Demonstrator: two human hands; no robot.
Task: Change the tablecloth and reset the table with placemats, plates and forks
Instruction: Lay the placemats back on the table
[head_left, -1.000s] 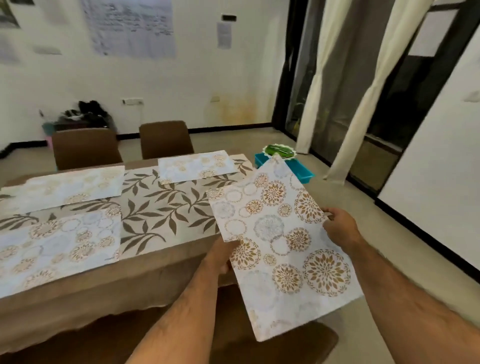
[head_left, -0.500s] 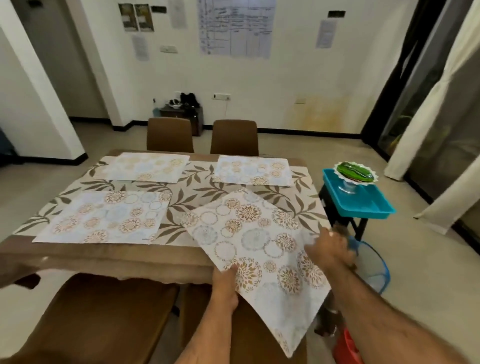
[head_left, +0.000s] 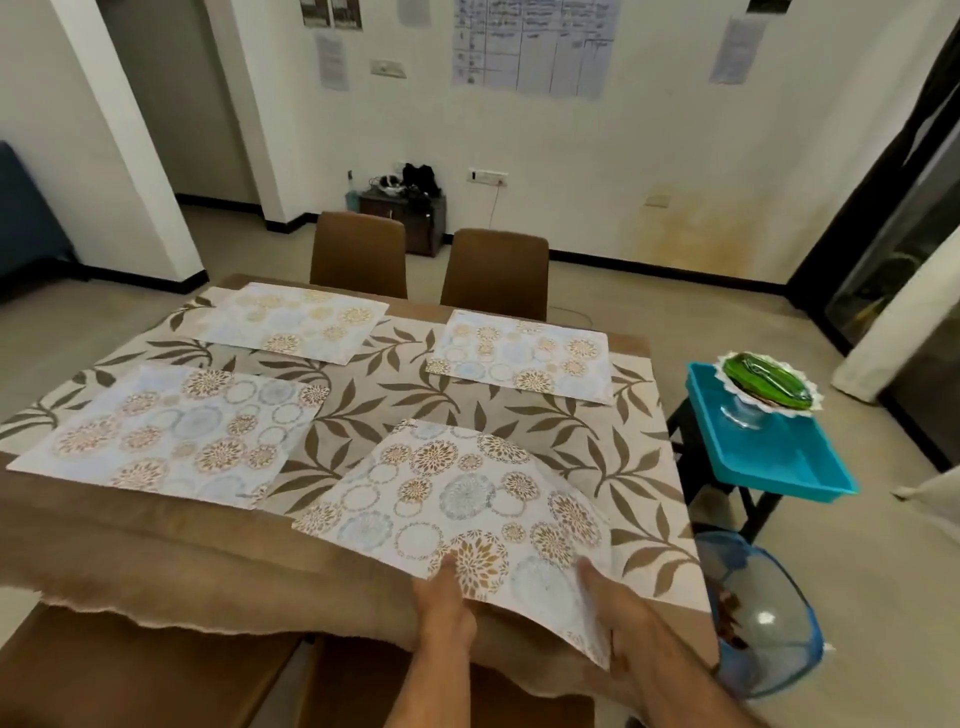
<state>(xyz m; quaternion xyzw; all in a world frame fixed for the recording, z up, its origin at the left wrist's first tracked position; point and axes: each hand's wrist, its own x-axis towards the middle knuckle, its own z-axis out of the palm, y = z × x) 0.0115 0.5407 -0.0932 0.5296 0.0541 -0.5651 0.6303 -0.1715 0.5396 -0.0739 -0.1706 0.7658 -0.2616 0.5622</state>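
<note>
Three placemats are lying flat on the leaf-patterned tablecloth. The left hand and right hand are each pinching the fourth placemat, its far part resting on the desk's near-right corner.

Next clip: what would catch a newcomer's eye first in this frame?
Both hands, left and right, hold the near edge of a floral placemat half-laid on the leaf-print tablecloth, its right side bowed up. Three matching placemats lie flat. A bright blue tray stands right of the table.
</note>
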